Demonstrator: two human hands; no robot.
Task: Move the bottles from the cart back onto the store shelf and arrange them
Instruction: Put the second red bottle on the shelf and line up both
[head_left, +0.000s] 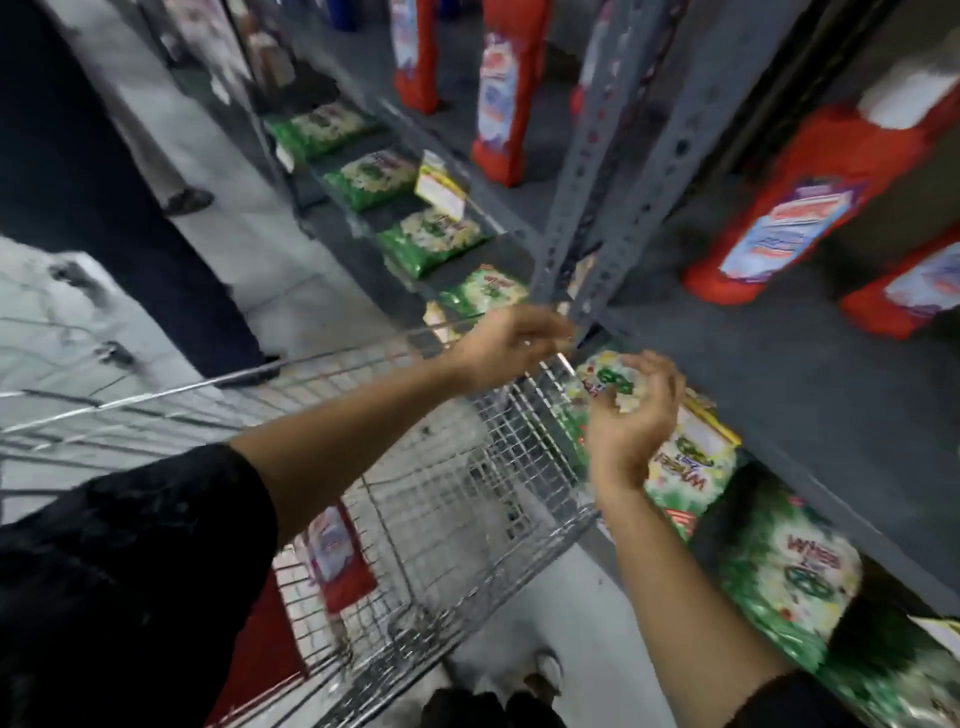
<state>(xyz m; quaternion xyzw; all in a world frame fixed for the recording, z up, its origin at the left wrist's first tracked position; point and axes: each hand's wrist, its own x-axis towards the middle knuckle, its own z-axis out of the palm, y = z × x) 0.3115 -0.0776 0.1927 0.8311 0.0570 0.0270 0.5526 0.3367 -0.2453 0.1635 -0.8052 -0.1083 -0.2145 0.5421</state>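
Observation:
Red bottles with white-blue labels stand on the grey shelf (810, 395): one (498, 98) left of the perforated upright, a larger one (789, 208) to its right. Another red bottle (337, 556) lies in the wire cart (467, 493). My left hand (511, 343) reaches over the cart's far rim towards the foot of the upright, fingers loose and empty. My right hand (634, 410) hovers below the shelf edge, palm towards me, fingers curled apart, in front of a green packet. The frame is blurred.
Green and white packets (795, 571) line the lower shelf in a row along the aisle. The perforated grey upright (613, 171) splits the shelf bays. A second person's dark trouser leg and foot (187, 200) stand in the aisle at the left.

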